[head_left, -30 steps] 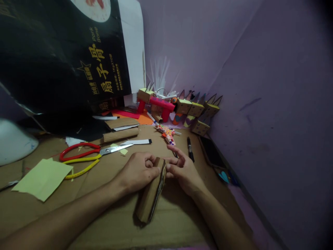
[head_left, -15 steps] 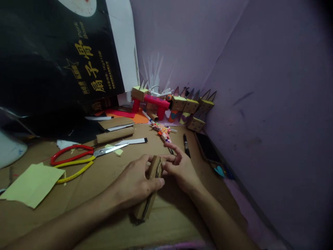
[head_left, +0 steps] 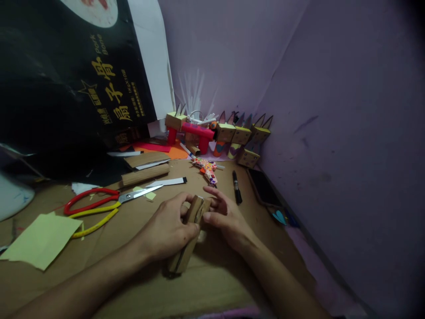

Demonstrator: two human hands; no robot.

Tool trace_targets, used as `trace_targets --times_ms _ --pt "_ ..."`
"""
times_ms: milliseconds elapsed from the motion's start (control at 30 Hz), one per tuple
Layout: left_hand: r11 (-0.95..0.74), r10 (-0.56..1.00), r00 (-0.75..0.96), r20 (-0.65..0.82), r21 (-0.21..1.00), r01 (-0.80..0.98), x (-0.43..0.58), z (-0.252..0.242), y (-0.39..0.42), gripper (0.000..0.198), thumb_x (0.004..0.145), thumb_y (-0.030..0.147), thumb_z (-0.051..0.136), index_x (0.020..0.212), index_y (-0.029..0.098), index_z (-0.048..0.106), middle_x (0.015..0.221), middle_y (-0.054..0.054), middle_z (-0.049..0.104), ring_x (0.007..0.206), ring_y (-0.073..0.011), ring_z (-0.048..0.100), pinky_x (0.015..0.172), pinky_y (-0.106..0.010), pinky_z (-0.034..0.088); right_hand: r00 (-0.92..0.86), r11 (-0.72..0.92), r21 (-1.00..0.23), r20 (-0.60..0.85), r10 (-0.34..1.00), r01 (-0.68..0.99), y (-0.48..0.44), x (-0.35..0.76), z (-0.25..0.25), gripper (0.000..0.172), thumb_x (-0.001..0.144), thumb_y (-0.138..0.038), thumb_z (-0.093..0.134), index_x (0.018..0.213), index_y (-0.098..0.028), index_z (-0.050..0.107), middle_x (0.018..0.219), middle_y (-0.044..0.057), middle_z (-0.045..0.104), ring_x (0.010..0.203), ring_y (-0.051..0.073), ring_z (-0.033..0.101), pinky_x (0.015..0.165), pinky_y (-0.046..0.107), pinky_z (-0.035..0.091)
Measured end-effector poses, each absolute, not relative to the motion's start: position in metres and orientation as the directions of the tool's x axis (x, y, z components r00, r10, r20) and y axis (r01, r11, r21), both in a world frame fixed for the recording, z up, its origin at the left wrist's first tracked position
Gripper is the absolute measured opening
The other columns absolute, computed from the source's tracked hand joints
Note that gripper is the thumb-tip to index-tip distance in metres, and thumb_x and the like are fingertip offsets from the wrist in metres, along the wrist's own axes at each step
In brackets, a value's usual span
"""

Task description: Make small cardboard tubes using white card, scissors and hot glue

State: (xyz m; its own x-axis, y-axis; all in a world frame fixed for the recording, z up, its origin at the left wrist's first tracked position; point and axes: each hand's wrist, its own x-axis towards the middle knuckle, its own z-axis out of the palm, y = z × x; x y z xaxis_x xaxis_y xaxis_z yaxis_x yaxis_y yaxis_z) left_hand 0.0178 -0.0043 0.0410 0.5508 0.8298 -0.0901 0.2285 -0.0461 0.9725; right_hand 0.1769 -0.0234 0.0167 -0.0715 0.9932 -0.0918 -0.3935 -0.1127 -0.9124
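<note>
A long folded cardboard piece [head_left: 186, 254] slants over the table, with a dark uneven seam running along its upper face. My left hand [head_left: 171, 226] grips it from the left, thumb on top near the middle. At its far right end, my right hand [head_left: 227, 219] pinches the edge between thumb and fingers, the index finger reaching forward. A black marker [head_left: 237, 187] lies to the right of my right hand. Red-and-yellow-handled scissors [head_left: 124, 198] rest open on the left, near yellow paper sheets [head_left: 44, 239].
Cardboard strips [head_left: 146, 174] lie behind the scissors. Small box figures with ears [head_left: 242, 135], pink tubes [head_left: 199, 129] and a patterned paper piece [head_left: 207, 167] stand or lie farther back. A phone [head_left: 264, 188] is by the right wall; a black box [head_left: 66, 88] leans at the left.
My left thumb has drawn back to the left along the cardboard. The cardboard piece is turned slightly, showing more of its right side. The camera view has shifted a little.
</note>
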Motion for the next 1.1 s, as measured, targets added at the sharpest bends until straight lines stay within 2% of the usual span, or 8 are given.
trace_targets --times_ms 167,300,367,467,667,867,967,1100 --pt "-0.020 0.821 0.557 -0.125 0.969 0.247 0.016 0.039 -0.002 0.061 0.072 0.018 0.057 0.127 0.022 0.033 0.083 -0.003 0.067 0.071 -0.0198 0.064 0.059 -0.028 0.047 -0.085 -0.120 -0.950 -0.100 0.991 -0.287 -0.022 0.175 0.012 0.057 0.048 -0.016 0.080 0.101 -0.019 0.058 0.083 0.002 0.065 0.075 0.017 0.061 0.071 0.030 0.046" --pt "0.167 0.730 0.661 -0.171 0.983 0.070 0.010 0.048 0.005 0.084 0.069 0.030 0.065 0.136 0.017 0.016 0.098 -0.010 0.065 0.090 -0.0251 0.063 0.072 -0.033 0.049 -0.010 -0.049 -0.934 -0.049 0.999 -0.354 -0.019 0.181 0.015 0.040 0.053 -0.017 0.077 0.091 -0.017 0.065 0.077 0.002 0.066 0.069 0.015 0.059 0.067 0.027 0.046" --pt "0.176 0.728 0.665 -0.170 0.983 0.058 0.008 0.052 0.007 0.085 0.068 0.035 0.066 0.136 0.015 0.019 0.108 -0.014 0.062 0.098 -0.0269 0.061 0.078 -0.035 0.047 0.065 -0.011 -0.917 -0.040 0.997 -0.398 -0.018 0.184 0.019 0.031 0.055 -0.018 0.076 0.084 -0.017 0.066 0.073 0.001 0.064 0.063 0.013 0.057 0.060 0.024 0.046" --pt "0.009 0.807 0.580 -0.113 0.984 0.178 0.009 0.053 0.006 0.072 0.065 0.034 0.069 0.128 0.016 0.037 0.117 -0.012 0.058 0.105 -0.0267 0.056 0.086 -0.035 0.043 0.182 0.073 -0.884 -0.014 0.983 -0.462 -0.018 0.184 0.023 0.026 0.055 -0.019 0.076 0.079 -0.018 0.066 0.072 0.000 0.064 0.062 0.012 0.056 0.059 0.023 0.047" --pt "-0.148 0.898 0.440 -0.014 0.932 0.331 0.014 0.054 0.001 0.031 0.069 0.024 0.059 0.098 0.016 0.064 0.089 -0.002 0.068 0.082 -0.0212 0.061 0.072 -0.030 0.047 0.187 0.149 -0.866 0.065 0.980 -0.477 -0.021 0.181 0.020 0.027 0.057 -0.022 0.077 0.081 -0.019 0.064 0.075 0.000 0.065 0.069 0.015 0.060 0.066 0.027 0.050" --pt "-0.302 0.882 0.466 0.070 0.842 0.446 0.004 0.054 0.003 0.027 0.068 0.020 0.061 0.093 0.025 0.069 0.089 0.001 0.069 0.084 -0.0220 0.062 0.073 -0.030 0.045 0.084 0.159 -0.914 0.138 0.987 -0.372 -0.021 0.188 0.015 0.064 0.052 -0.025 0.083 0.111 -0.026 0.057 0.113 0.004 0.061 0.095 0.022 0.061 0.081 0.034 0.048" --pt "-0.332 0.893 0.437 0.112 0.820 0.467 0.002 0.053 0.003 0.041 0.063 0.019 0.065 0.104 0.025 0.065 0.101 -0.003 0.066 0.095 -0.0256 0.059 0.082 -0.034 0.044 0.061 0.154 -0.955 0.143 0.988 -0.255 -0.020 0.191 0.013 0.069 0.049 -0.023 0.084 0.113 -0.025 0.057 0.103 0.004 0.064 0.088 0.020 0.062 0.076 0.031 0.049" --pt "-0.221 0.929 0.358 0.099 0.922 0.319 0.003 0.052 0.004 0.062 0.060 0.021 0.070 0.119 0.023 0.050 0.111 -0.008 0.059 0.093 -0.0261 0.059 0.077 -0.035 0.047 0.167 0.094 -0.917 0.031 0.986 -0.386 -0.018 0.190 0.015 0.055 0.044 -0.025 0.086 0.094 -0.021 0.064 0.086 0.000 0.065 0.073 0.015 0.062 0.065 0.024 0.050"
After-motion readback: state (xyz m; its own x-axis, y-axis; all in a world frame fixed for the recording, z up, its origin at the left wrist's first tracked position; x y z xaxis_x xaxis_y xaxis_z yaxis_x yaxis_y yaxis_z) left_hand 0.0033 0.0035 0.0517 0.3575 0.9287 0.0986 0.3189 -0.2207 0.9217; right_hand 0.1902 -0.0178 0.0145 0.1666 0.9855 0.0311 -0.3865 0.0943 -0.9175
